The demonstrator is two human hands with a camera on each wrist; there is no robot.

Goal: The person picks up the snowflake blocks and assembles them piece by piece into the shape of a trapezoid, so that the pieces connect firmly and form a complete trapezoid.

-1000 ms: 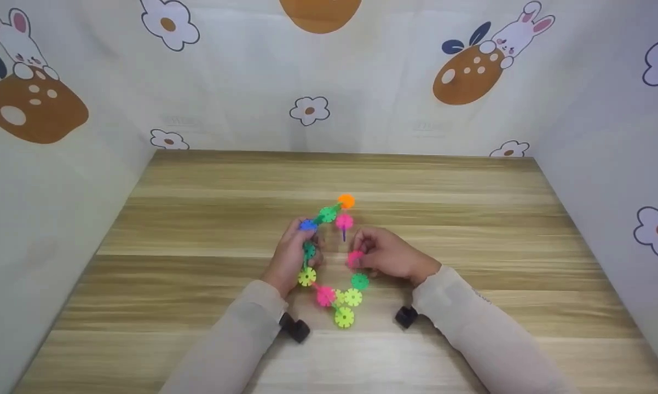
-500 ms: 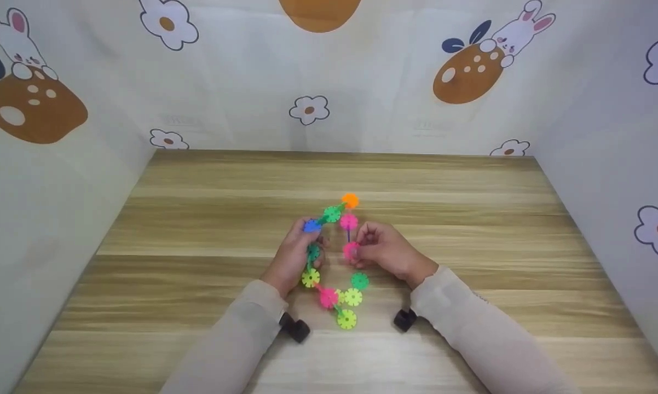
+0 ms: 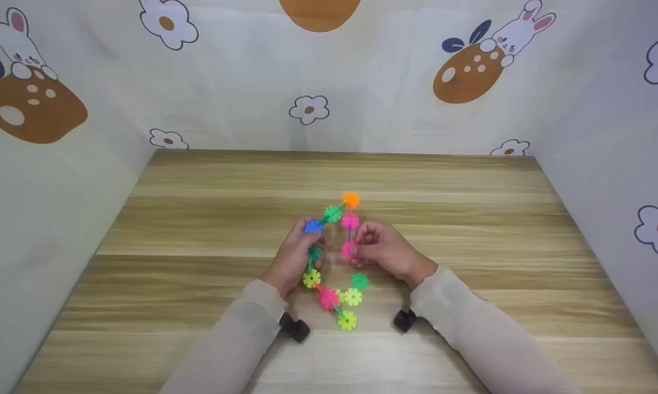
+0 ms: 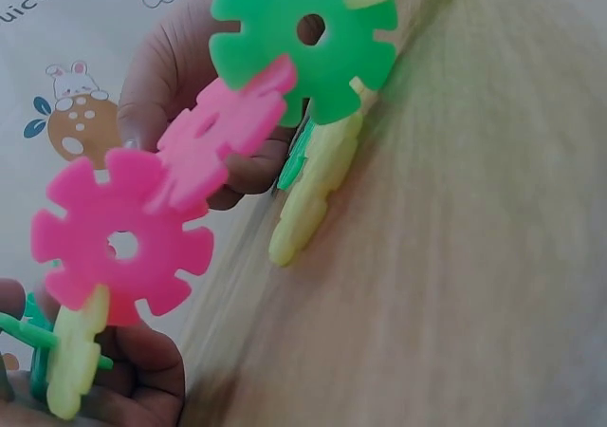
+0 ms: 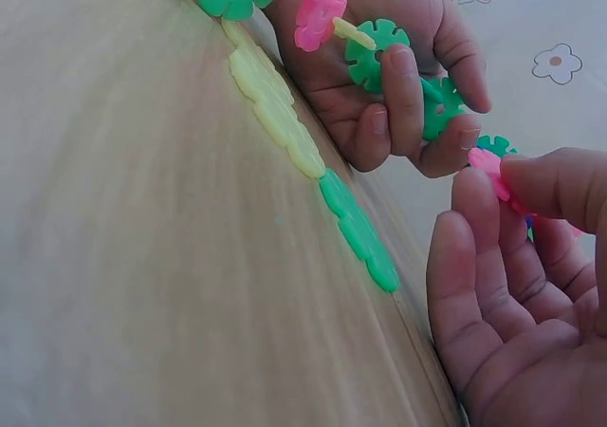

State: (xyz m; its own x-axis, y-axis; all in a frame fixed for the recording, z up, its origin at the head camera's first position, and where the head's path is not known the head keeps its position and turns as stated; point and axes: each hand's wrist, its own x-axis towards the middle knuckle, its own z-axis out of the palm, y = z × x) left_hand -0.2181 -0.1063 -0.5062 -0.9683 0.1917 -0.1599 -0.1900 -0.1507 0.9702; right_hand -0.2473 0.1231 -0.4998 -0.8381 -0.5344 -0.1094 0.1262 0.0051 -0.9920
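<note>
A chain of plastic snowflake discs, interlocked through their slots, hangs over the table in the head view. My left hand (image 3: 290, 254) grips it along the left side, thumb by a blue disc (image 3: 313, 225). From there it runs through a green disc (image 3: 333, 213) and an orange disc (image 3: 351, 200) to an upper pink disc (image 3: 350, 221). Between thumb and fingertips, my right hand (image 3: 386, 249) pinches another pink disc (image 3: 348, 250), against a thin blue disc seen edge-on. A yellow disc (image 3: 311, 278), a lower pink disc (image 3: 329, 299) and a yellow-green disc (image 3: 347, 320) trail toward me.
A loose green disc (image 3: 359, 281) and a light yellow disc (image 3: 353, 297) lie flat on the wooden table (image 3: 197, 219), between my hands and nearer me. Another yellow piece shows beside the lower pink disc. Patterned cloth walls (image 3: 241, 82) stand behind and at both sides.
My right hand has carried its pink disc forward and slightly left, up to the edge-on blue disc under the upper pink one. My left hand and the chain have shifted slightly right.
</note>
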